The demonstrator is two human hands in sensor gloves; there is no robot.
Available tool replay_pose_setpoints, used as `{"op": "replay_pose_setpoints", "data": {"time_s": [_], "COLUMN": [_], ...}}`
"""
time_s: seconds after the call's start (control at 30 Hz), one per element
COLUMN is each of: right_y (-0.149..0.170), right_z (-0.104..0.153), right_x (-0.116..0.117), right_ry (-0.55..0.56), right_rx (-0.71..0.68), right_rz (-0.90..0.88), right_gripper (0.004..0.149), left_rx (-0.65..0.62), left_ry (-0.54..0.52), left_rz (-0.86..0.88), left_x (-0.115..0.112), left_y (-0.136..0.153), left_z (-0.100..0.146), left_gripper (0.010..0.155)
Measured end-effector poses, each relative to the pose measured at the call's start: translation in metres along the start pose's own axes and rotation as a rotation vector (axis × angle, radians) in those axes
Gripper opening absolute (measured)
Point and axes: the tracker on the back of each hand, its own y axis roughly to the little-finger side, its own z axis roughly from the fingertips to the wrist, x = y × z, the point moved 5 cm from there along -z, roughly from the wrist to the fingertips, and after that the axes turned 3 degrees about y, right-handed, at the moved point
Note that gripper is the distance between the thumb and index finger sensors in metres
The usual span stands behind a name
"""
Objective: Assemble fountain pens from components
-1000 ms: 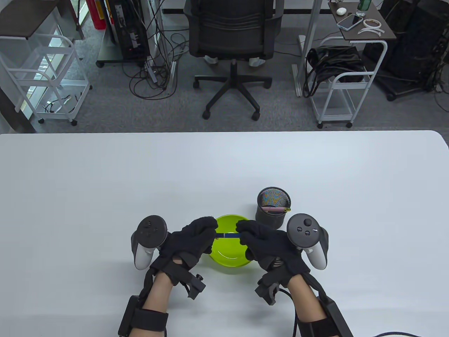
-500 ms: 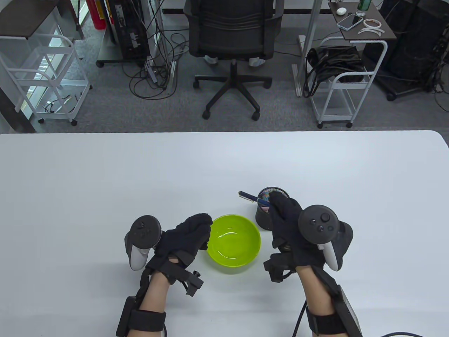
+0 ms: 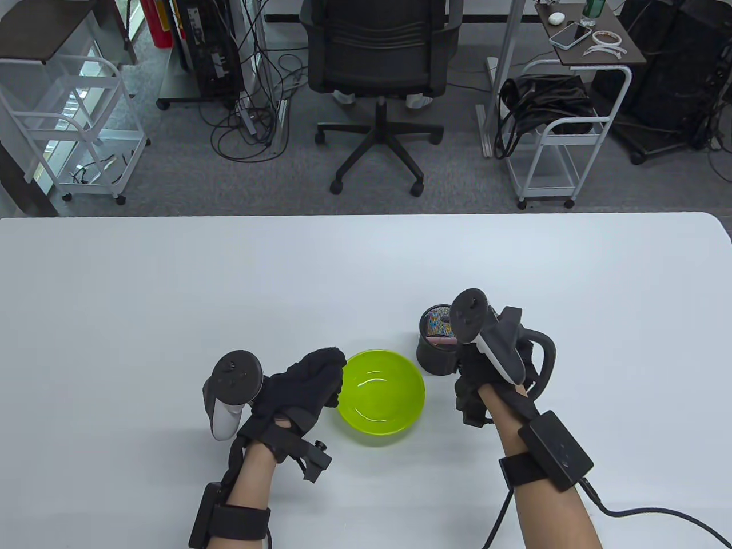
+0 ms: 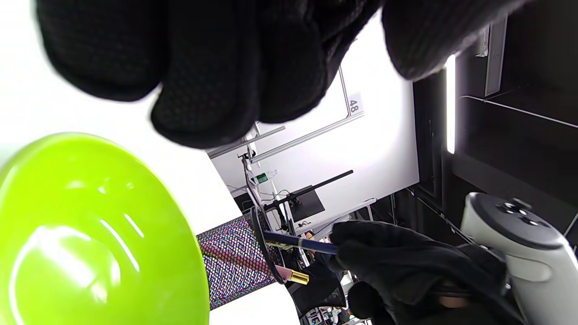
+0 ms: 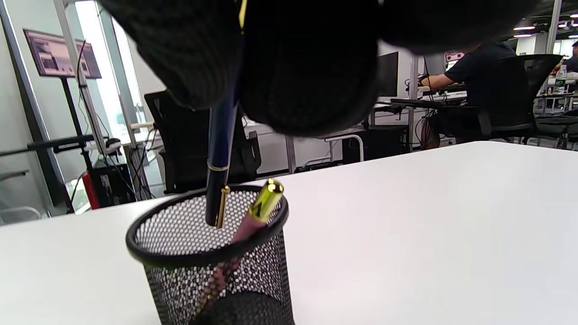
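As before gripping blue pen (image 5: 221,149), right hand (image 3: 486,372) now tips it into mesh cup (image 5: 207,253).

1. White table (image 3: 171,274), rounded far corner.
2. Grey carpeted floor (image 3: 457,189) beyond it.
3. Black swivel chair (image 3: 377,57) on castors, facing the table.
4. White wire cart (image 3: 74,126) at left.
5. White side stand (image 3: 572,131) at right; phone (image 3: 570,35) on its brown top.
6. Tangled cables (image 3: 246,126) by a computer tower (image 3: 209,46).

Bright even light; glare on bowl (image 4: 90,234); near gloves blurred.
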Motion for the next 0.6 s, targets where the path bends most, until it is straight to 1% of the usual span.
{"op": "replay_pose_setpoints", "data": {"time_s": [0.13,0.23,0.3,0.47,0.6], "right_y": [-0.012,-0.017,-0.019,-0.022,-0.023], "right_z": [-0.006,-0.011,-0.014,-0.016,-0.017], "right_x": [0.013,0.024,0.031,0.041,0.047], "right_ry": [-0.024,-0.063,-0.102,-0.143,-0.167], "right_rx": [-0.021,-0.02,-0.015,-0.015,-0.014], "right_rz": [0.08,0.139,0.151,0.163,0.174], "right_gripper": [0.046,0.045,0.044,0.043,0.041], "left_rx": [0.001,0.005,0.008,0.01,0.0], "left_ry": [0.003,0.008,0.012,0.018,0.027], "left_rz": [-0.004,-0.007,-0.009,-0.013,0.016], "left_x": [0.0,-0.001,-0.002,-0.003,-0.005], "left_y": [0.0,0.001,0.001,0.0,-0.002], "left_z": [0.0,0.0,-0.001,-0.001,-0.001], "left_gripper": [0.061,0.061,0.061,0.061,0.061]}}
